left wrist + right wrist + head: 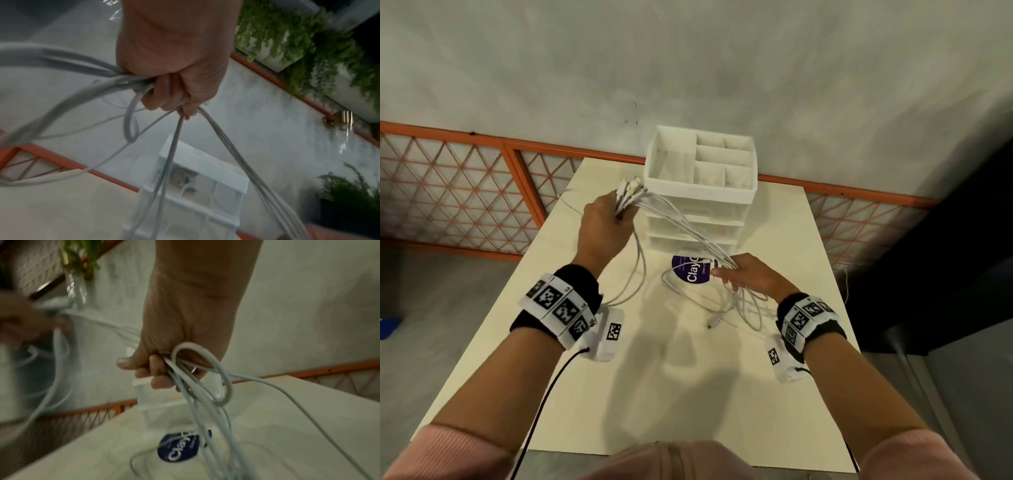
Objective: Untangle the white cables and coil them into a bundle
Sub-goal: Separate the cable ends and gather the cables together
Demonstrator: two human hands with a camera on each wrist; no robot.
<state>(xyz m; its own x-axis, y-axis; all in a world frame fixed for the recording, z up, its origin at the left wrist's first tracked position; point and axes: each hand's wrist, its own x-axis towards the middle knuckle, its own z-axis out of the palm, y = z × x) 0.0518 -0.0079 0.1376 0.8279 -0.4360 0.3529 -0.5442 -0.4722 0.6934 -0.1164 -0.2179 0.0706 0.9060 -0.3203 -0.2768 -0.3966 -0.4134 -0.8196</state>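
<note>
White cables [681,219] run in a loose sheaf between two raised hands above a cream table [619,377]; the left hand [604,222] is fisted round the gathered plug ends, held up toward the table's far left corner, while the right hand [748,275] pinches several strands between thumb and curled fingers nearer the table's middle. Slack loops and one free plug [711,323] trail onto the surface below the right hand, close to a purple round label [690,270]; a white drawer organiser [702,171] stands at the far edge, just behind the cables. The step appears to be drawing the strands straight — best done by keeping the left fist firm and letting the right fingers slide loosely, so knots surface instead of tightening; the trailing loops could snag on the organiser.
</note>
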